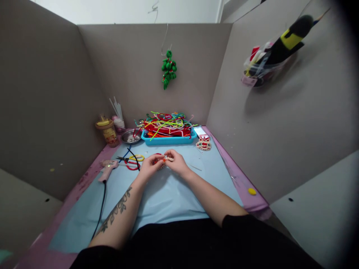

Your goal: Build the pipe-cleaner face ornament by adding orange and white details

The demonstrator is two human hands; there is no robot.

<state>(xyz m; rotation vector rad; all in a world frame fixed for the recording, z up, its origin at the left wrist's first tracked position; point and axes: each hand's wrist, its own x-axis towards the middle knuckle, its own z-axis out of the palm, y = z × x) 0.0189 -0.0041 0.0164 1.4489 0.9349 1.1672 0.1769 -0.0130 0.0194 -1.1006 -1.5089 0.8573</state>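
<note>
Pinching craft piece (167, 159), left hand (149, 167), right hand (177, 163)

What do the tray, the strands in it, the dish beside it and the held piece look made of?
Tray: smooth blue, likely plastic. Strands: fuzzy, bent, bright, probably pipe cleaners. Dish: shiny grey, likely metal. Held piece: too small to tell.

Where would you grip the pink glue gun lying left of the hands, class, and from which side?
Probably its handle, from the near side: the glue gun lies flat with the handle toward the person, where the black cord leaves it, the barrel beyond.
</note>
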